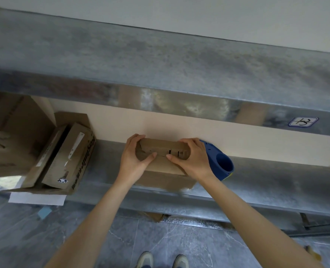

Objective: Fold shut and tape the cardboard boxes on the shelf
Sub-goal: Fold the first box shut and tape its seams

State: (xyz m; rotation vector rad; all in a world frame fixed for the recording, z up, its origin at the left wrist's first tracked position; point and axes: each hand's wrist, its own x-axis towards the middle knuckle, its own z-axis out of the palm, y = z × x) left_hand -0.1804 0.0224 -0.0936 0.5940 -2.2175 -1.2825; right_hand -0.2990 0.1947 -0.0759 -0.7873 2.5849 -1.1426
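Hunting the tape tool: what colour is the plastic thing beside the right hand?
The plastic thing is blue, yellow at its lower edge; head view.

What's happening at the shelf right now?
A person at the metal shelf holds a small cardboard box. The left grip and right grip each wrap one end, thumbs pressing the top flaps down. No tape shows on it yet. A blue tape dispenser sits just beyond the right grip; other boxes lie to the left.

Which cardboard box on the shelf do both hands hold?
The small box in the middle, beside the blue tool: left hand and right hand hold its top. The boxes at left are untouched.
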